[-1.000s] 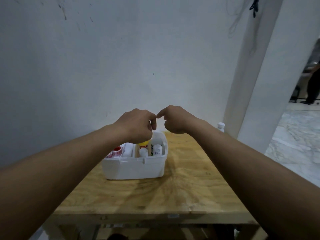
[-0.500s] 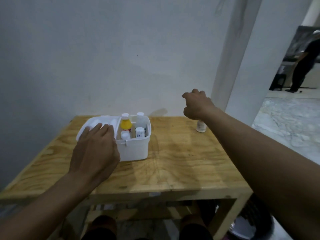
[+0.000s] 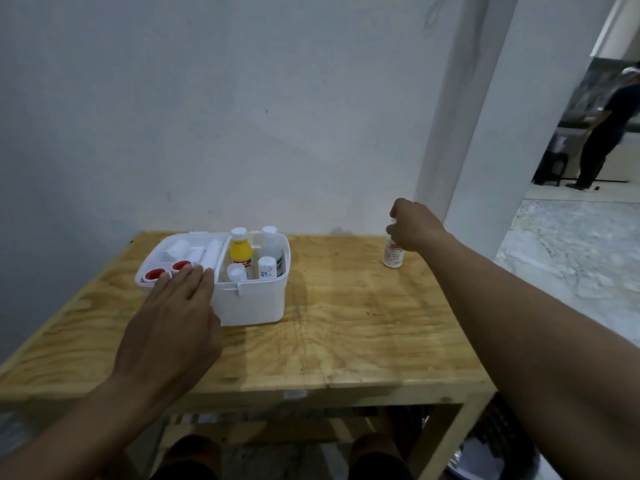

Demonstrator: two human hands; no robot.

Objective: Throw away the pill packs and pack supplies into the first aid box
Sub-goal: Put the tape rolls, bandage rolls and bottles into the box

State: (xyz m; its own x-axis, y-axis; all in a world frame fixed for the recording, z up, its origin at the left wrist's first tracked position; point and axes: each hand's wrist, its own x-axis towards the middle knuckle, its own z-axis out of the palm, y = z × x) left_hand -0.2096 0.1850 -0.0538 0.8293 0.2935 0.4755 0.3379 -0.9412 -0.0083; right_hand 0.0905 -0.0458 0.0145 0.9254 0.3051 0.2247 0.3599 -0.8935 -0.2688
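The left hand [image 3: 173, 323] lies flat and open, fingertips on the near rim of the white plastic first aid box [image 3: 249, 303]. The box stands open at the table's ten o'clock, holding two red-capped jars [image 3: 168, 270], a yellow bottle [image 3: 240, 252] and small white bottles. Well apart, at two o'clock, the right hand [image 3: 414, 225] curls around the top of a small white bottle [image 3: 393, 256] standing upright. The plywood table [image 3: 346, 323] meets a plain white wall [image 3: 207, 116]; a marbled floor [image 3: 571, 254] lies right.
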